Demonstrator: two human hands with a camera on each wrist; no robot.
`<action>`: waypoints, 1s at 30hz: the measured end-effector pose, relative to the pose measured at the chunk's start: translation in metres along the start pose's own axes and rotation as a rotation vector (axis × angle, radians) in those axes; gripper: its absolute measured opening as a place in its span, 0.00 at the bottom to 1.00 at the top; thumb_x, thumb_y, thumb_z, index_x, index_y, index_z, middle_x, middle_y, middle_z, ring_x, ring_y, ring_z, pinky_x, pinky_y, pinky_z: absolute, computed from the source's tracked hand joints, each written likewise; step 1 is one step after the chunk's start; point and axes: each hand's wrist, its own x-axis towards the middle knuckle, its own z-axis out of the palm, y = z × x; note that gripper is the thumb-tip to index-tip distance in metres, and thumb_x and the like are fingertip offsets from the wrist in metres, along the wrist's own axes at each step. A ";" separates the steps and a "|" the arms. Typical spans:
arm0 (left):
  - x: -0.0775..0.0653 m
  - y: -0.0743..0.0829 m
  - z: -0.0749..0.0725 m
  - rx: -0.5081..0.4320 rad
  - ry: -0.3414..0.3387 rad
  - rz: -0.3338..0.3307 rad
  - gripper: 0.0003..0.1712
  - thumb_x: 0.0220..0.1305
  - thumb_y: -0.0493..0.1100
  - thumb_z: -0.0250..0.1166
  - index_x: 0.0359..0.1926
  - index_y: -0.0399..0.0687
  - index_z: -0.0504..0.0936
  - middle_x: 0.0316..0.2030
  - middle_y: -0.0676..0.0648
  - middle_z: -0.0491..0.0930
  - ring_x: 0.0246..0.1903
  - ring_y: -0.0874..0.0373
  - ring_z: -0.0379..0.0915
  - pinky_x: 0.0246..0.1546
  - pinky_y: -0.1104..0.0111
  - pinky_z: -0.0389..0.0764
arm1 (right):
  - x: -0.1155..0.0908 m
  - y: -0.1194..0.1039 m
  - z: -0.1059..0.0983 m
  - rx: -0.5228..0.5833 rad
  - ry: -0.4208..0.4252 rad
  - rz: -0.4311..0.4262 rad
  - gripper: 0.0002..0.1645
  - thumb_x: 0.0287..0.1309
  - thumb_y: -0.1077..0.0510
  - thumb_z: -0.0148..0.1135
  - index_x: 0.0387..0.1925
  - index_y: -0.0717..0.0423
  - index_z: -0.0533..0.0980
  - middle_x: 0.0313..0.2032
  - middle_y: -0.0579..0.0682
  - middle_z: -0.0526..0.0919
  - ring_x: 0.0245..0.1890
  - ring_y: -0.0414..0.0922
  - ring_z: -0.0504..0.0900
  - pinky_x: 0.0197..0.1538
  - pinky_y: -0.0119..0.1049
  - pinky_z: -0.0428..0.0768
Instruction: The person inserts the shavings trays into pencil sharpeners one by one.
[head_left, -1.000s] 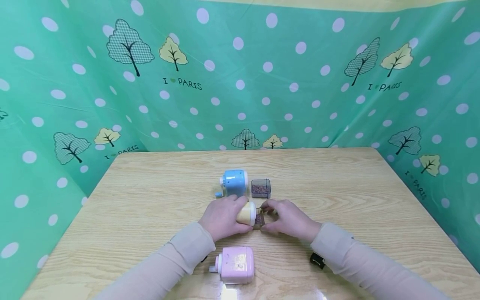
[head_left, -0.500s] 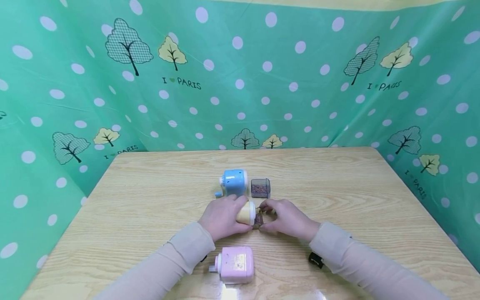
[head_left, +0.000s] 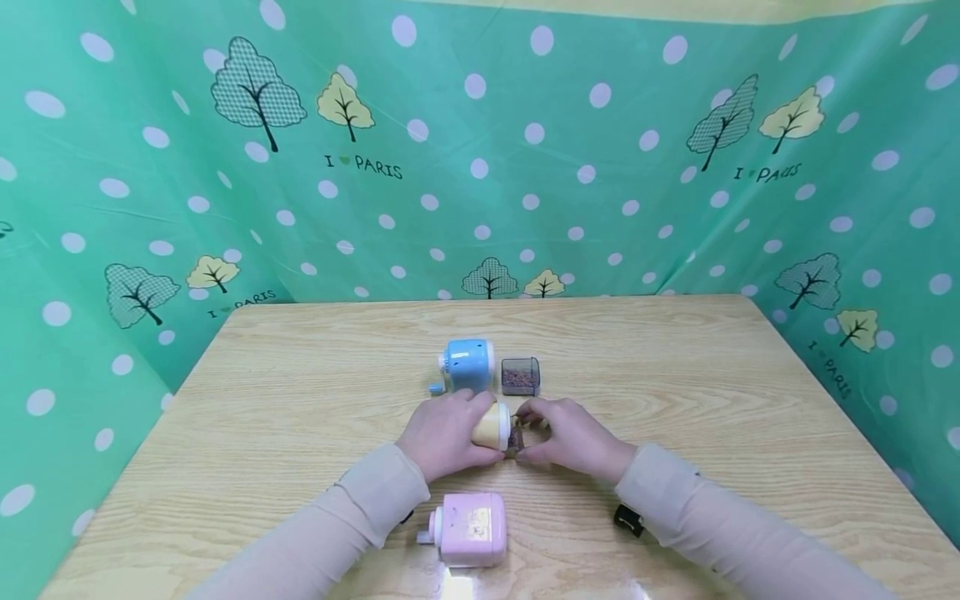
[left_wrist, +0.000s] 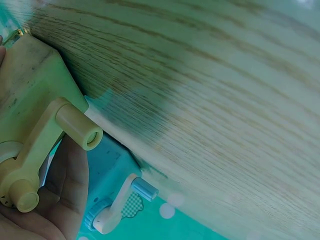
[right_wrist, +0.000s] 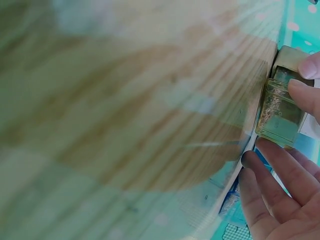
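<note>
My left hand (head_left: 444,437) grips the yellow crank pencil sharpener (head_left: 489,427) from its left side, and the crank handle (left_wrist: 77,125) sticks out in the left wrist view. With thumb and fingers, my right hand (head_left: 573,439) holds a clear yellowish shavings drawer (right_wrist: 280,112) at the sharpener's right face. Shavings lie inside this drawer, which sits partly in the sharpener's opening. Just beyond the hands stands a blue crank pencil sharpener (head_left: 470,360). Beside it on the right is a dark see-through shavings drawer (head_left: 521,377), holding reddish shavings.
A pink crank pencil sharpener (head_left: 474,530) stands nearer the front, between the forearms. A small black object (head_left: 628,520) shows by the right sleeve. The wooden table (head_left: 337,350) is backed by a green dotted curtain (head_left: 525,208).
My right hand has edged slightly left, and the drawer has slid a little further into the yellow pencil sharpener. The left hand keeps its hold in place.
</note>
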 end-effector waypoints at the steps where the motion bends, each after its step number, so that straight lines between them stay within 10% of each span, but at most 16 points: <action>1: 0.000 0.000 0.000 0.000 0.000 -0.001 0.35 0.46 0.64 0.73 0.50 0.48 0.80 0.31 0.50 0.78 0.25 0.60 0.69 0.23 0.66 0.74 | 0.000 0.000 0.000 -0.001 -0.001 0.000 0.31 0.42 0.54 0.78 0.50 0.61 0.80 0.44 0.54 0.87 0.45 0.50 0.84 0.53 0.49 0.81; 30: 0.000 0.000 0.002 0.013 0.015 0.010 0.34 0.45 0.64 0.73 0.47 0.49 0.79 0.30 0.51 0.77 0.24 0.61 0.68 0.22 0.66 0.73 | 0.001 -0.001 0.003 -0.006 0.023 -0.029 0.32 0.40 0.52 0.79 0.48 0.63 0.81 0.42 0.55 0.88 0.43 0.50 0.84 0.51 0.49 0.81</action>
